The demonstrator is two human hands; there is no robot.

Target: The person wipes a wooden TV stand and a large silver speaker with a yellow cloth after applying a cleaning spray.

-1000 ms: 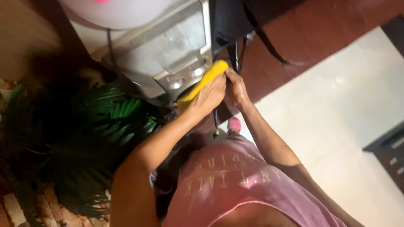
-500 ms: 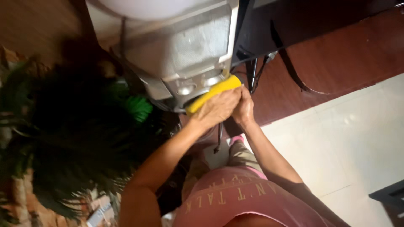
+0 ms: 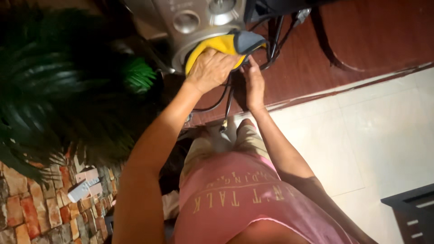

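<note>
the view has dropped lower than it was half a second ago: the silver machine (image 3: 199, 27) now fills only the top edge, and its pale upper body has slid out of view. the yellow cloth (image 3: 217, 45) has moved with the hands from the machine's front lip down onto its rounded lower corner, and a grey underside of the cloth (image 3: 248, 41) now shows folded over at the right. that suggests the wiping has passed from the flat face to the curved base.

the left hand (image 3: 210, 70) lies flat on the cloth, fingers bent and pressing it against the metal. the right hand (image 3: 254, 83) sits just beside it, fingers stretched up to the cloth's lower edge; whether it pinches the cloth or only steadies it, i cannot tell.

black cables (image 3: 273, 40) hang right next to the right hand and loop under both wrists, so they crowd the wiping path. a dark green plant (image 3: 58, 86) stands close on the left. below lie a red-brown floor (image 3: 370, 40), pale tiles (image 3: 384, 135) and a brick-patterned patch (image 3: 27, 208).
</note>
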